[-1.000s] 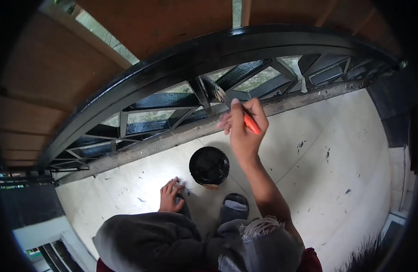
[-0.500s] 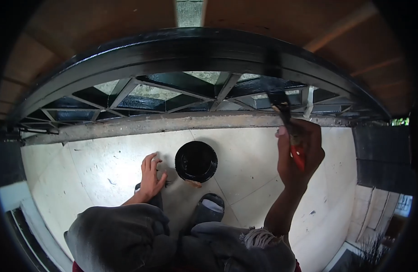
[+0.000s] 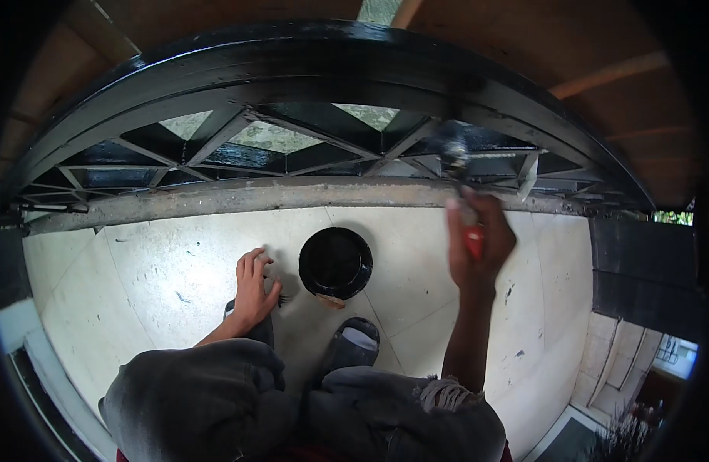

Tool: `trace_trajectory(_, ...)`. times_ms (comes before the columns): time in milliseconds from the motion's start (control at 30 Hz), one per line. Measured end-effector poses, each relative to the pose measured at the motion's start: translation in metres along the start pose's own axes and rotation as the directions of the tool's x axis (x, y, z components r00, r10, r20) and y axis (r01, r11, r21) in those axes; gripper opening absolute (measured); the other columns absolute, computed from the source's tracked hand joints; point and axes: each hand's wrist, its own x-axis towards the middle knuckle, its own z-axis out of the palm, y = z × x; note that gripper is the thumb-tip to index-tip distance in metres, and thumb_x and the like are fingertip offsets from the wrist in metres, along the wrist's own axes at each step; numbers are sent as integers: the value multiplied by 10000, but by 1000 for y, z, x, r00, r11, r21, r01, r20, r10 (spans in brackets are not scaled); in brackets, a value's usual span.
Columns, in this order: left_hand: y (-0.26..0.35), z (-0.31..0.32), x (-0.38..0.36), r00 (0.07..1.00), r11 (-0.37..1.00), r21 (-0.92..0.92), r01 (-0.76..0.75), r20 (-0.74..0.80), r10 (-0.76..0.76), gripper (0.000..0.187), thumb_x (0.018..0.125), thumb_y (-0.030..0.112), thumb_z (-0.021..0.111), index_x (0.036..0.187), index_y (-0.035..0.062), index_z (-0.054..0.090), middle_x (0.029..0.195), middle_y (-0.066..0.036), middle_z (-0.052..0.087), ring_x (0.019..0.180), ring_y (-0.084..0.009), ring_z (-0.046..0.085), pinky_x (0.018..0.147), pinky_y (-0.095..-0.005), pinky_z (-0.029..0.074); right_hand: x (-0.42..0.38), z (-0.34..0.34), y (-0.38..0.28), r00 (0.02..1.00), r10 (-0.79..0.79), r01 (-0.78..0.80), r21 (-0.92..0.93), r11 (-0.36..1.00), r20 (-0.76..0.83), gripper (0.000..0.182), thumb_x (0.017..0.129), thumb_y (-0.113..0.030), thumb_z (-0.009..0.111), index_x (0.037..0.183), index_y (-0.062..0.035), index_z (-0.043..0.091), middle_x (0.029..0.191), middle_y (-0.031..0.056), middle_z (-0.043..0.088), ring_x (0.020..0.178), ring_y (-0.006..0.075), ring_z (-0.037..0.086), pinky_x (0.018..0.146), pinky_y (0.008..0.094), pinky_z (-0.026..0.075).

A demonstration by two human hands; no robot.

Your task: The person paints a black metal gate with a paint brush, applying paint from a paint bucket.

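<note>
My right hand [image 3: 484,239] is wrapped round the red handle of a paintbrush [image 3: 473,240]. The brush's dark head, smeared by motion, is up against the black metal gate [image 3: 324,88]; whether it touches cannot be made out. My left hand [image 3: 254,289] hangs over the floor near my left foot, fingers slightly bent and apart, holding nothing. Between the hands stands a round black paint pot [image 3: 335,263], its inside dark, with a brownish piece [image 3: 331,301] at its near rim.
Pale floor tiles [image 3: 416,269] with dark specks lie under the pot. A concrete sill [image 3: 239,197] runs below the gate's lattice. My sandalled foot [image 3: 356,344] is just behind the pot. Dark panels [image 3: 632,262] stand at the right, and brown boards [image 3: 478,38] behind the gate.
My right hand has moved left with the paintbrush along the gate. The view has shifted slightly. My left hand and the pot stay about where they were.
</note>
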Motion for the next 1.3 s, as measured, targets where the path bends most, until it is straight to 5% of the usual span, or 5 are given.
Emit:
trace_trajectory(200,-2,0,2,1000,1000,16,-12,3,11,493,783,83,690,1236,34,501,1386,-215,438,1309,-423,384,1101,-520,315,-42,14,-8,997,-3,-3,79,997,81,207,860,-14,749,1012,18,611,815,121,647,649,185,637,593,281,492)
trace_trajectory(400,0,-10,-4,996,998,47,-33,90,29,491,811,94,686,1262,31,501,1434,-206,438,1348,-390,401,1110,-494,306,-110,16,20,849,526,-497,392,774,37,118,946,-41,683,998,24,599,790,80,675,656,97,653,592,220,497)
trace_trajectory(767,0,-5,-7,990,980,168,-103,115,84,427,875,126,664,1273,40,536,1478,-187,440,1358,-376,411,1107,-483,294,-133,20,36,688,726,-607,565,559,22,178,919,-27,691,1069,19,606,832,79,679,718,108,664,670,235,519)
trace_trajectory(1033,1,1,-5,991,977,204,-66,127,40,449,852,146,710,1267,68,560,1485,-178,425,1354,-375,398,1113,-498,294,-136,7,19,842,527,-511,480,713,114,237,874,-87,783,1024,-2,620,831,81,696,749,120,667,679,260,522)
trace_trajectory(1300,33,5,22,980,975,219,20,187,-62,889,595,246,902,1391,133,521,1400,-174,389,1300,-398,331,1097,-517,314,-149,31,18,922,292,-374,391,841,253,258,839,-114,814,1030,-20,667,844,108,720,577,160,655,546,276,516)
